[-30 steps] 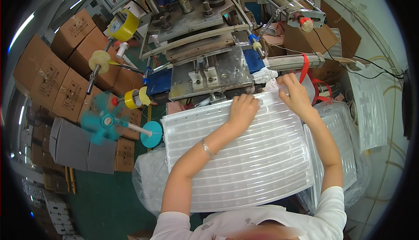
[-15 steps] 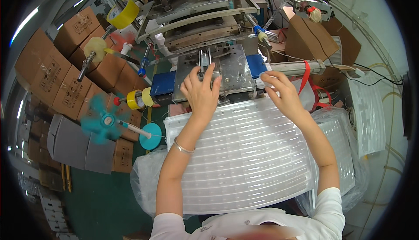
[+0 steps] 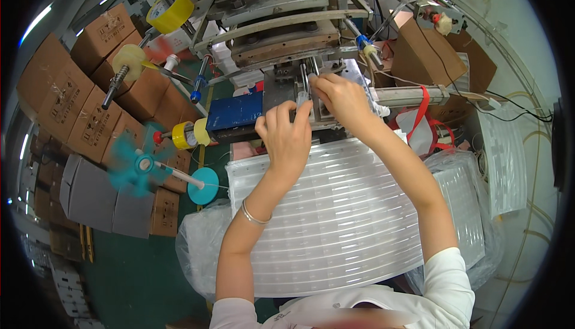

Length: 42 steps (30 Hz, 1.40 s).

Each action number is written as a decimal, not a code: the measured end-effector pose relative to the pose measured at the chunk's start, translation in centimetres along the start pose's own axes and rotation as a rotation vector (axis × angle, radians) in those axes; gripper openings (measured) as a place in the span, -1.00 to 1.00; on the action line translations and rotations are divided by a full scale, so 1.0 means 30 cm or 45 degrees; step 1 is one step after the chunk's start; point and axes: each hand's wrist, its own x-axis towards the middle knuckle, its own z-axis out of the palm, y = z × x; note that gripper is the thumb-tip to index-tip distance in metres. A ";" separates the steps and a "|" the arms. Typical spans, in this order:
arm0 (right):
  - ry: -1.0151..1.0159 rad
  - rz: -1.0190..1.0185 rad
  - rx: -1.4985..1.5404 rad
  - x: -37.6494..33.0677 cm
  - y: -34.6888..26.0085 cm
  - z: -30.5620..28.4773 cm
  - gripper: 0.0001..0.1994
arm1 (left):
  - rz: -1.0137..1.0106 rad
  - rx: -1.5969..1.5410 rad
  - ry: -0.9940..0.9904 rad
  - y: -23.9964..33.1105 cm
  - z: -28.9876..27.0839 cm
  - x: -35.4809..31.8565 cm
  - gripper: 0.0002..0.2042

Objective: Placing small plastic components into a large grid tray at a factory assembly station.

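Note:
A press machine with a sliding metal plate [image 3: 277, 92] stands before me. On the plate, a clear plastic tube [image 3: 302, 98] sits at the near end of two slim metal rods. My left hand [image 3: 286, 137] has its thumb and index finger closed at the tube's near end, the other fingers curled beside it. My right hand [image 3: 342, 102] reaches across the plate with its fingertips pinched beside the rods; whatever they hold is hidden. Below both hands lies a stack of ribbed clear plastic trays [image 3: 335, 221].
Above the plate hangs the heavy press head [image 3: 284, 44]. A blue block [image 3: 235, 115] sits at the plate's left. Tape rolls [image 3: 171, 11], a spinning teal fan [image 3: 144, 164] and stacked cartons [image 3: 66, 104] stand left. Red strap [image 3: 424, 110] and another tray stack [image 3: 464, 209] are right.
The plate has slid right, baring more of the left blue block. My right hand has moved left from the plate's right side to the rods. My left fingers have closed at the tube.

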 end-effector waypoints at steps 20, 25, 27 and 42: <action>-0.613 0.288 -0.258 -0.437 0.243 -0.322 -0.78 | 0.424 -0.349 -0.459 0.339 0.227 -0.111 -0.79; -0.698 0.045 -0.347 -0.556 0.296 -0.311 -0.65 | 0.467 -0.131 -0.657 0.393 0.422 -0.176 -0.79; -0.710 0.030 -0.468 -0.556 0.277 -0.301 -0.63 | 0.407 -0.402 -0.670 0.358 0.403 -0.199 -0.72; -0.349 0.661 0.239 -0.409 0.308 -0.347 -0.80 | 0.051 -0.596 -0.366 -0.009 0.009 -0.223 -0.73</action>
